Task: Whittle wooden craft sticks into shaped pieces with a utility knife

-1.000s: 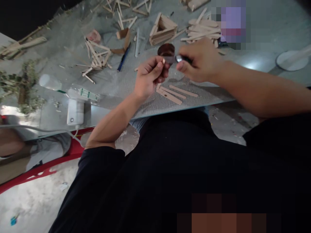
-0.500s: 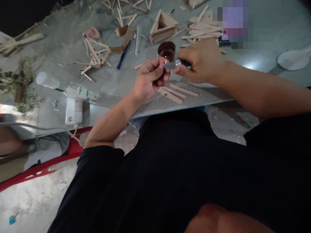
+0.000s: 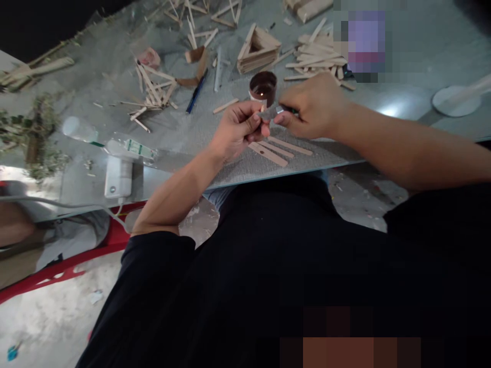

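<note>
My left hand is closed, pinching a small piece of craft stick whose pale end pokes up between thumb and finger. My right hand is wrapped round the dark green handle of what looks like a box cutter; its grey blade lies against the stick at my left fingertips. Just behind the hands stands a brown cup with a small bright orange spot on it. Several loose craft sticks lie on the table in front of my hands.
On the glass table are a triangular stack of sticks, a stick pile, stick frames, a blue pen, a cardboard piece, a clear bottle, a white charger and dried plants.
Both hands have come slightly lower in the picture, with the blade still at the stick. The view has shifted a little, and more of the brown cup shows.
</note>
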